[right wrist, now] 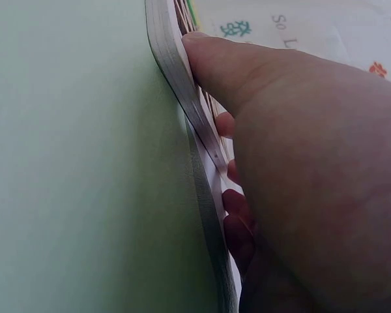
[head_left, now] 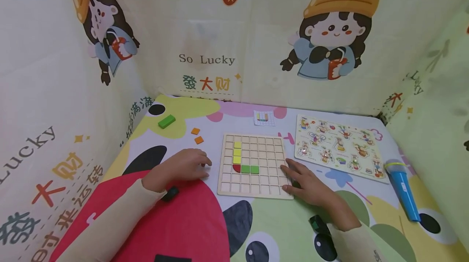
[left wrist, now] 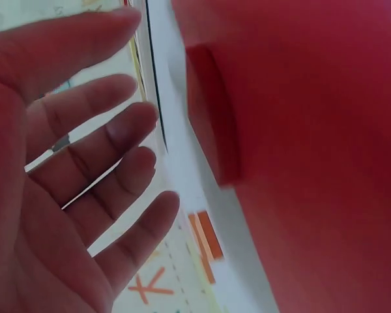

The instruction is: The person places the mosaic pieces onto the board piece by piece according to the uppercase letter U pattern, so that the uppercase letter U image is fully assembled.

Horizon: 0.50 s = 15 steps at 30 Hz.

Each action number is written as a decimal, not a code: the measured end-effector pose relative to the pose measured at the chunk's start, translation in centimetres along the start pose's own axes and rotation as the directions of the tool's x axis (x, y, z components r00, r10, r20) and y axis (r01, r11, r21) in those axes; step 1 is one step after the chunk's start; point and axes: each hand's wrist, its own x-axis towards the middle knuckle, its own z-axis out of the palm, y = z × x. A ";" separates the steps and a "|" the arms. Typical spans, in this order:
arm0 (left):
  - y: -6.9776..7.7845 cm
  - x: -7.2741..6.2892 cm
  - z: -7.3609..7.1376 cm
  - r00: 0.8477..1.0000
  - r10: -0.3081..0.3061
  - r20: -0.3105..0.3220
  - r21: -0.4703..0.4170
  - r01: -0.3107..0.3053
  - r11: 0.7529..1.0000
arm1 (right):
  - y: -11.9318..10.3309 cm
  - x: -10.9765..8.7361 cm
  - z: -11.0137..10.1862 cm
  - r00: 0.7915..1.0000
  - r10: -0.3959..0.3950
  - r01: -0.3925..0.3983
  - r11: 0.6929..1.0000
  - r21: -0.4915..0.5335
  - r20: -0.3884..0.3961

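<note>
A wooden grid board (head_left: 269, 186) lies flat on the table. On it a column of yellow squares (head_left: 237, 152) meets a red rounded piece (head_left: 237, 168), with green squares (head_left: 250, 169) to the right. Left of the board hovers my left hand (head_left: 188, 165), fingers apart and holding nothing. Close to those fingertips, a red curved block (left wrist: 212, 117) rests on the cloth in the left wrist view; the hand hides it from the head view. My right hand (head_left: 305, 182) rests against the board's right edge, its thumb touching the rim near the front corner.
Two orange blocks (head_left: 199, 139) and a green block (head_left: 167, 121) lie at the back left. Behind the board is a small pattern card (head_left: 264, 118). A picture puzzle board (head_left: 340, 144) and a blue toy microphone (head_left: 404, 192) occupy the right side. Printed cloth walls (head_left: 256, 50) enclose the table.
</note>
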 end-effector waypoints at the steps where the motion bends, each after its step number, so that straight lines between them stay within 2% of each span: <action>1: -0.2 -0.3 0.1 1.000 0.000 -0.002 -0.009 0.000 1.000 | 0.0 0.0 0.0 1.000 -0.002 0.002 1.000 0.002 -0.001; 6: -1.1 -2.1 0.2 1.000 0.024 0.004 -0.064 -0.024 0.998 | 0.0 0.0 0.0 1.000 -0.019 0.019 1.000 0.010 -0.007; 9: -1.2 -2.7 0.0 1.000 0.022 0.018 -0.099 -0.020 0.995 | 0.1 -0.1 0.1 1.000 -0.024 0.024 1.000 0.016 -0.017; 15: -1.3 -2.8 -0.7 0.991 -0.052 0.121 -0.128 0.068 0.989 | 0.3 -0.1 0.2 1.000 -0.018 0.018 1.000 0.014 -0.021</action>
